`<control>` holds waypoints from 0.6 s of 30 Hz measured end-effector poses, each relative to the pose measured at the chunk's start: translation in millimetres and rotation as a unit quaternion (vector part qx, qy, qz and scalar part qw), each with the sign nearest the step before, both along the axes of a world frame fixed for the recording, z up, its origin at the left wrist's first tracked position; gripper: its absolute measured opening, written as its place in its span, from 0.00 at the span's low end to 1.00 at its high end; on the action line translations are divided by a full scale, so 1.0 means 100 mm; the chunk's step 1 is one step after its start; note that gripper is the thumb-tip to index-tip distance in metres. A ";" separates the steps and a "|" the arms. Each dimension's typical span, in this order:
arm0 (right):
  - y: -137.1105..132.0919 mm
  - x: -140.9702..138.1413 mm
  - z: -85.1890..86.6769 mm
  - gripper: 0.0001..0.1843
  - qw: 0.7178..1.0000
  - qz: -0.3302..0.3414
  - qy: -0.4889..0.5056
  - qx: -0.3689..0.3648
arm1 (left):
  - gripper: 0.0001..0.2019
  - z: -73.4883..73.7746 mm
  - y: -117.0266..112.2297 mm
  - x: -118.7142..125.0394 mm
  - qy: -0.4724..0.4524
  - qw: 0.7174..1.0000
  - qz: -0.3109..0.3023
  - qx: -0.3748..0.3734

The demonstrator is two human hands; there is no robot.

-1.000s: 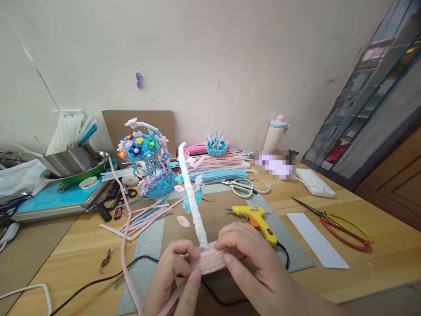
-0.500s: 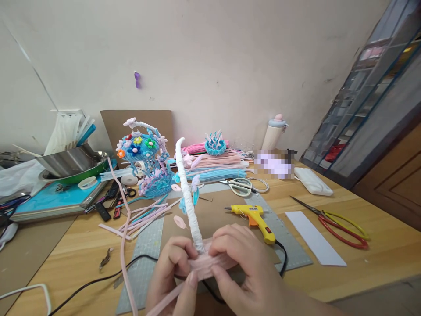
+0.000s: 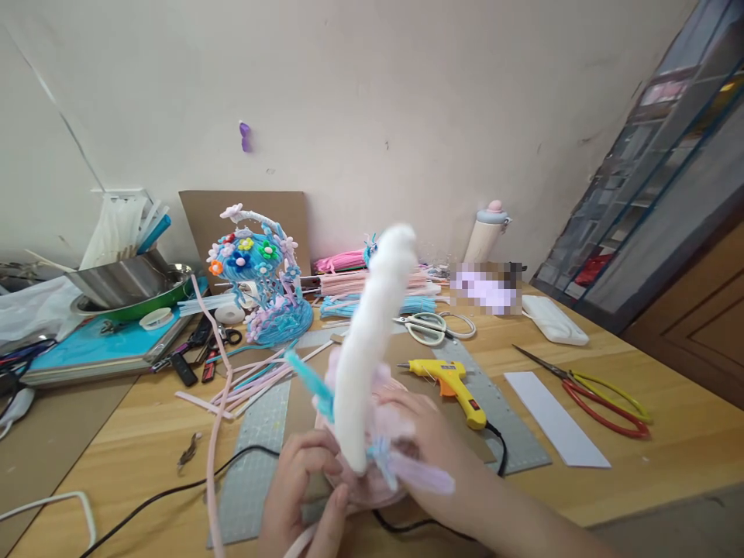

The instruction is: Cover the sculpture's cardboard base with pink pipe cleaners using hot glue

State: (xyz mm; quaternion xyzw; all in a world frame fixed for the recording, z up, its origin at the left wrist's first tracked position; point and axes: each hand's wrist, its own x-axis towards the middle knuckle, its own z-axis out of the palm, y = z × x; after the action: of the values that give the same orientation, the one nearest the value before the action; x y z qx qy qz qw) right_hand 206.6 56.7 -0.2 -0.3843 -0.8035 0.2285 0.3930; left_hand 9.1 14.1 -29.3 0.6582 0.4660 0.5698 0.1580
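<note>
Between my hands is a craft piece with a thick white wrapped stem [image 3: 372, 349] rising from a pink pipe-cleaner base [image 3: 363, 492]. The stem is blurred and leans toward me, its top to the right. Blue and lilac leaves [image 3: 418, 471] stick out around its foot. My left hand [image 3: 305, 488] is closed on the base's left edge, and a pink pipe-cleaner strip [image 3: 301, 541] runs out under its fingers. My right hand [image 3: 442, 449] grips the base's right side; its fingertips are partly hidden behind the leaves.
A yellow glue gun [image 3: 447, 380] lies on the grey cutting mat [image 3: 256, 449], right of the piece. Scissors with red and yellow handles [image 3: 604, 403] lie further right. A finished flower ornament [image 3: 256, 263] stands at back left, beside bundled pipe cleaners [image 3: 384, 306]. A black cord [image 3: 168, 490] crosses the table.
The piece has been turned and tipped, so its stem now comes nearer to me and leans right instead of left. My right hand has shifted along the base; my left hand stays nearly in place.
</note>
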 end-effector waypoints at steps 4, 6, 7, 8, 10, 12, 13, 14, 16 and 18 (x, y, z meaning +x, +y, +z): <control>0.03 0.20 -0.01 0.29 0.984 0.032 -0.157 -0.073 | 0.10 -0.13 -0.02 -0.35 0.119 0.992 -0.040 -0.028; 0.04 0.30 -0.04 0.42 0.970 0.065 -0.215 -0.094 | 0.27 -0.24 -0.02 -0.50 0.200 0.976 -0.050 -0.065; 0.05 0.35 -0.07 0.45 0.965 0.074 -0.231 -0.103 | 0.35 -0.31 0.00 -0.56 0.249 0.964 -0.050 -0.086; 0.05 0.39 -0.10 0.47 0.961 0.074 -0.242 -0.114 | 0.40 -0.39 0.01 -0.60 0.292 0.950 -0.035 -0.101; 0.05 0.45 -0.16 0.49 0.959 0.053 -0.247 -0.130 | 0.49 -0.54 0.05 -0.64 0.366 0.923 -0.006 -0.115; 0.04 0.47 -0.21 0.49 0.961 0.039 -0.238 -0.132 | 0.54 -0.64 0.09 -0.63 0.407 0.908 -0.003 -0.097; 0.04 0.48 -0.23 0.48 0.964 0.040 -0.230 -0.128 | 0.53 -0.67 0.11 -0.61 0.416 0.905 0.000 -0.092; 0.03 0.48 -0.24 0.46 0.967 0.042 -0.219 -0.122 | 0.50 -0.68 0.12 -0.58 0.416 0.906 0.008 -0.084; 0.03 0.47 -0.24 0.40 0.974 0.048 -0.191 -0.109 | 0.44 -0.64 0.11 -0.54 0.405 0.911 0.022 -0.074; 0.02 0.47 -0.23 0.36 0.982 0.041 -0.159 -0.095 | 0.40 -0.56 0.10 -0.53 0.394 0.917 0.016 -0.063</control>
State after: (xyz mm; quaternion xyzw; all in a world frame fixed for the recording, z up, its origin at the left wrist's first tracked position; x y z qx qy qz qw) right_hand 253.7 58.2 -23.7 -0.4180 -0.8453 0.2563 0.2122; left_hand -43.6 23.6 -85.2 0.8106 0.5357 0.2365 -0.0062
